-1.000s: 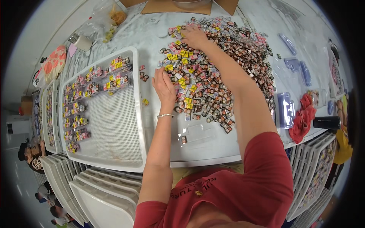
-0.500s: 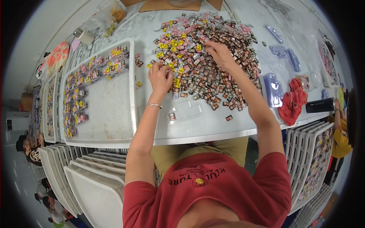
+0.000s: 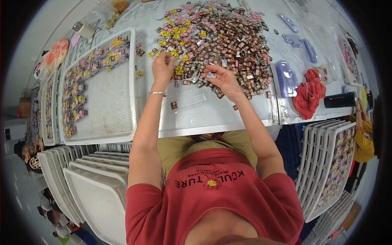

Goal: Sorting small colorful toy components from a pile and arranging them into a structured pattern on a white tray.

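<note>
A wide heap of small square printed pieces [image 3: 228, 45], mostly dark and brown with some yellow and pink, covers the far middle of the table. My left hand [image 3: 163, 69] is closed in a pinch at the heap's left edge, beside the yellow pieces; what its fingertips hold cannot be made out. At the heap's near edge, my right hand [image 3: 226, 83] pinches a small white-and-blue piece [image 3: 211, 75] between thumb and fingers. Between my forearms lies a clear plastic case [image 3: 192, 99], with a dark little piece [image 3: 174, 105] at its left end.
To the left, a white mesh-bottomed tray [image 3: 132, 90] bears rows of filled clear cases. A red cloth [image 3: 307, 96], a purple translucent container [image 3: 284, 77] and a black bottle [image 3: 341, 99] lie to the right. White trays [image 3: 96, 196] are stacked below the table's edge; other people stand at both sides.
My right hand has come back from the heap's middle to its near edge and now shows a small piece in its fingers. My left hand stays pinched at the left edge. The view has shifted slightly.
</note>
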